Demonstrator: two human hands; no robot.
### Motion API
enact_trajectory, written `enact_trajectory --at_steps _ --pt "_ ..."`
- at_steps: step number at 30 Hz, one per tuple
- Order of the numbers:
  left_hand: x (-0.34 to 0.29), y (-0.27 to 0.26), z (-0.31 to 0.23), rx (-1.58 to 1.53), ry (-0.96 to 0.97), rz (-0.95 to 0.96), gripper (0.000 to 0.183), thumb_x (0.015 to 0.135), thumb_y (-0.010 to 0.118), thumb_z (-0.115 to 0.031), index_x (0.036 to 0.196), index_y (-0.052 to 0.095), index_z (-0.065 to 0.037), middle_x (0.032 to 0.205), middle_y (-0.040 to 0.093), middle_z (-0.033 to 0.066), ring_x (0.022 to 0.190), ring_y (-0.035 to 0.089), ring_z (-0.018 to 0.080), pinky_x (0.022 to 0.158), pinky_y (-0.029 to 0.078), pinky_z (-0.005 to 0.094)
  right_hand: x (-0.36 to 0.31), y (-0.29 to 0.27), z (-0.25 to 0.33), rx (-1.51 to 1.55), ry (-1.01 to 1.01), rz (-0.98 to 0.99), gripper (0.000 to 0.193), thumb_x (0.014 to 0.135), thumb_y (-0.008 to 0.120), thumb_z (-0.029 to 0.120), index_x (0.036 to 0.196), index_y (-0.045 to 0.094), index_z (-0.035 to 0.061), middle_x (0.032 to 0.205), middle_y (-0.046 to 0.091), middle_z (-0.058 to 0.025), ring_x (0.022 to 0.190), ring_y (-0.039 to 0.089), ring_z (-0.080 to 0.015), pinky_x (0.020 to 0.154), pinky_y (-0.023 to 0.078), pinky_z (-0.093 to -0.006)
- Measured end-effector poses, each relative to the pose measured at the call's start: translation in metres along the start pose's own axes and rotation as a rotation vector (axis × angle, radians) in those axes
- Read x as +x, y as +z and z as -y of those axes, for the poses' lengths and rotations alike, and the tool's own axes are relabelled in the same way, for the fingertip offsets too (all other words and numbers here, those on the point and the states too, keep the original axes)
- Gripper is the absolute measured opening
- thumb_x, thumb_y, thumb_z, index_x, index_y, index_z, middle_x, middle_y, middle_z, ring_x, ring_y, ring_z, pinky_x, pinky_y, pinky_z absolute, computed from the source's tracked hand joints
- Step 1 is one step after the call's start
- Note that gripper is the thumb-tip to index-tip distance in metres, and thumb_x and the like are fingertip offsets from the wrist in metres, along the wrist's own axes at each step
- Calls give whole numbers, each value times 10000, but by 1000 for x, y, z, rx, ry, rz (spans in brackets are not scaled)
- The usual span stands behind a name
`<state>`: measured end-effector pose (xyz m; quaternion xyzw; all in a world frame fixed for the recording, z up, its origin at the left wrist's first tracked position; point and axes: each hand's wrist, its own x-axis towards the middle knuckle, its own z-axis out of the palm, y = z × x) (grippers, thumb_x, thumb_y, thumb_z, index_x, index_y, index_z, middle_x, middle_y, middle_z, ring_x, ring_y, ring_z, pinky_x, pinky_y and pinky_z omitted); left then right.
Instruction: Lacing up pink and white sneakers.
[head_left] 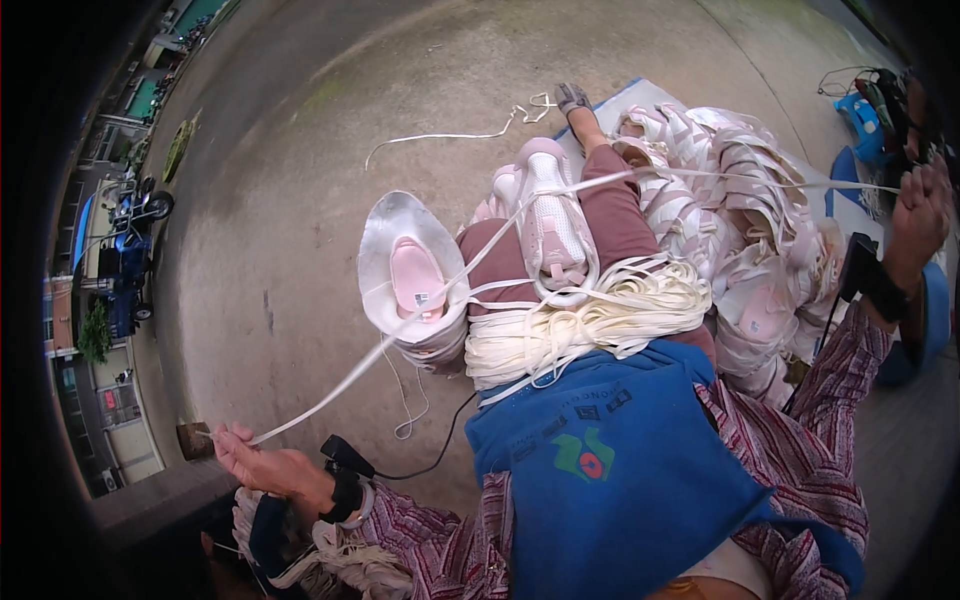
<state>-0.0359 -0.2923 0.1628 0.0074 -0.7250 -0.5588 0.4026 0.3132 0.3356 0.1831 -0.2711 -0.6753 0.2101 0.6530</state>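
Note:
A white shoelace [345, 382] runs stretched between my two widely spread hands. My left hand [262, 462], low at the left, pinches one end part of it. At the far right my right hand [920, 215] is closed round the other end. Between them the lace crosses a pink and white sneaker [555, 220] lying on my lap; whether it passes through the eyelets there I cannot tell. A thick bundle of cream laces [590, 325] lies across my thighs, behind it my blue apron [620, 450]. Another pale shoe partly shows beside the sneaker.
Left of my knee stands a stack of pale shoe uppers [375, 300], a pink insole in the top one. A large heap of similar uppers [740, 190] lies at my right. A loose lace [440, 136] is on the concrete floor ahead. Blue vehicles [125, 255] stand far left.

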Motion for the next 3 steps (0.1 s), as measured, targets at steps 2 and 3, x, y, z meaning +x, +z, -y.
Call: enact_trajectory --at_steps 2,3 --pt "-21 21 1 -50 -15 145 266 952 550 -150 1121 580 53 759 513 49 821 523 166 869 419 290 -21 15 -28 443 317 76 266 923 579 34 1188 577 7 991 619 -70 667 565 -56 451 424 -173" --pt "-26 33 19 -184 -77 269 359 959 536 -159 1244 490 54 836 581 89 898 549 187 924 403 320 -39 32 -33 354 424 107 328 927 605 107 1235 552 9 1004 629 -31 627 551 -68 463 441 -188"
